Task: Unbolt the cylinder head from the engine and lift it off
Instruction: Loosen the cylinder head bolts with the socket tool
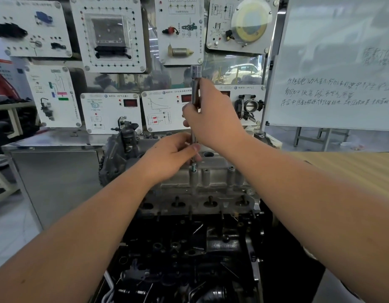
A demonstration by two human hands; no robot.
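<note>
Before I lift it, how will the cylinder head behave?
Probably heavy: the cylinder head looks like thick cast metal. Rigid, not fragile. It may stay stuck, since the right hand and left hand hold the long wrench on a bolt.

Two bare forearms, left hand (169,157) and right hand (213,119) ungloved, no sleeves visible.

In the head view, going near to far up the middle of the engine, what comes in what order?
Black engine block → row of ports → cylinder head top → left hand pinching the tool shaft → right hand gripping higher → panel board.
</note>
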